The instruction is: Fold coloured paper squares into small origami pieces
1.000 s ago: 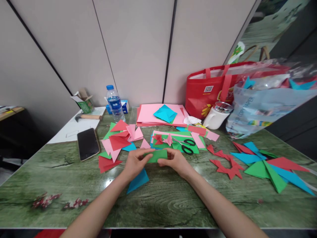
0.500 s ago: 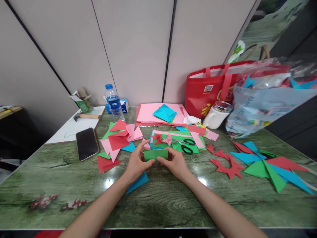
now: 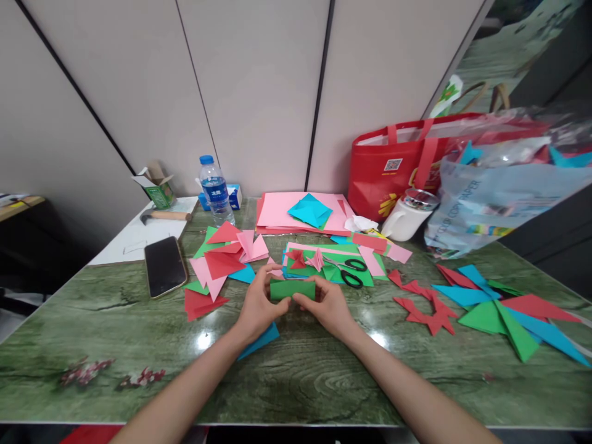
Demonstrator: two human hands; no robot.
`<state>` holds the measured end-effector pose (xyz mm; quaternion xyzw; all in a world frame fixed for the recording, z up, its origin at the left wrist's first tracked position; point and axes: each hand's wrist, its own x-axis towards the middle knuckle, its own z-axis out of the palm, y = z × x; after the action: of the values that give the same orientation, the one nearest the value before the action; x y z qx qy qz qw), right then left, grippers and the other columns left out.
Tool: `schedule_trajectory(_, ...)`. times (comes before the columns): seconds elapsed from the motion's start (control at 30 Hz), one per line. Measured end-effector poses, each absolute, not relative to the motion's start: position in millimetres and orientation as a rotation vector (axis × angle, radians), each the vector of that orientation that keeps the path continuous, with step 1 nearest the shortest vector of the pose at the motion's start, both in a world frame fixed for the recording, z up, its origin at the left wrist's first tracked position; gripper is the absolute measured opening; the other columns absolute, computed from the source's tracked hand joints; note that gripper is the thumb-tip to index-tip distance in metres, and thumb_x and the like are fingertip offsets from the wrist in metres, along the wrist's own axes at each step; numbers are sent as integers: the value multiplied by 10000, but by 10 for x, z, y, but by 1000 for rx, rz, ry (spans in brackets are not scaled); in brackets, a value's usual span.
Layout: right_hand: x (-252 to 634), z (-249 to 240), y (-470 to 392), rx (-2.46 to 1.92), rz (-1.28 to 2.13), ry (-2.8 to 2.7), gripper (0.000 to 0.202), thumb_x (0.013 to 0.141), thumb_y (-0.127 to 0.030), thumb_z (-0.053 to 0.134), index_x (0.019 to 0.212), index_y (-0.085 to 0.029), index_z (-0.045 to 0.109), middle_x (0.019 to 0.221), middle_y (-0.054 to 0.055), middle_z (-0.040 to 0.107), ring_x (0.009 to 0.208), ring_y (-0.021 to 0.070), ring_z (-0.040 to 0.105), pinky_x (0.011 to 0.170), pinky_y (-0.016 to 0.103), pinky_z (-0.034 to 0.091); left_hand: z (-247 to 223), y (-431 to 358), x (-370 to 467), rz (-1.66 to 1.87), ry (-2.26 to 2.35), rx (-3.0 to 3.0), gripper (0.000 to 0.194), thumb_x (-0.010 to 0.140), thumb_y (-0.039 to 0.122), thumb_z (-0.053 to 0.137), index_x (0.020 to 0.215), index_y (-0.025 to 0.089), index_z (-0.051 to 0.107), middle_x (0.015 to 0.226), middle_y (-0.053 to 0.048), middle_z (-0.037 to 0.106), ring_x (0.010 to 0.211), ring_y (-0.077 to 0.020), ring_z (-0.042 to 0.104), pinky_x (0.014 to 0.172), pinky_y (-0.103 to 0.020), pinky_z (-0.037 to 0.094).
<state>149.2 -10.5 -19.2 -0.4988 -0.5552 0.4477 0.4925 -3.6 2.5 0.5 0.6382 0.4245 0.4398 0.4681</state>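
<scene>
A folded strip of green paper (image 3: 292, 289) is stretched level between my two hands, above the middle of the table. My left hand (image 3: 258, 303) grips its left end, thumb along the lower edge. At the right end, my right hand (image 3: 327, 303) pinches it in the same way, and both thumb tips nearly meet below the middle. Just beyond lie black-handled scissors (image 3: 352, 272) on a stack of coloured paper, beside a small pink folded piece (image 3: 316, 260) and a red one (image 3: 296, 259). A blue paper piece (image 3: 261, 340) is partly hidden under my left wrist.
Folded red, pink and green papers (image 3: 225, 261) lie left of my hands, near a phone (image 3: 164, 266), a hammer (image 3: 166, 215) and a water bottle (image 3: 217, 196). To the right are a red paper ring (image 3: 432, 320), folded pieces (image 3: 502, 317), a white mug (image 3: 405, 217) and bags (image 3: 383, 176).
The camera view has shifted slightly. Both hands keep their hold on the green paper, whose lower edge now looks a little more bowed.
</scene>
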Motion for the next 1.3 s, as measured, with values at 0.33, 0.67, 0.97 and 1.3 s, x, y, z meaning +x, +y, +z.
schedule_trajectory(0.33,1517,-231,-55,-1132,1168,-1192,326,604,-338,717,812,-194,512,638,-17,584,531,143,539,471,267,477,44,35,-12,1094,901,1278,443,609,54,566,960,219,352,918,12,512,665,-108,630,604,-254,546)
schedule_trajectory(0.67,1612,-223,-3,-1103,1109,-1182,294,633,-326,701,819,-197,513,670,-16,570,583,148,553,510,273,508,32,82,-44,1043,700,1250,455,643,46,605,1021,206,409,1003,-38,570,821,-126,616,744,-258,489)
schedule_trajectory(0.97,1593,-202,-61,-1138,1043,-1373,333,637,-189,665,932,-207,512,851,23,601,684,166,588,594,285,509,16,86,-52,958,834,1213,553,657,150,668,1140,186,400,782,-21,661,731,-168,659,698,-292,517)
schedule_trajectory(1.3,1607,-174,-6,-968,1285,-1206,362,643,-186,621,964,-218,457,726,-28,590,644,147,636,629,320,564,-14,157,-110,988,822,1117,544,608,149,710,1065,178,416,767,-16,675,738,-198,679,746,-376,541)
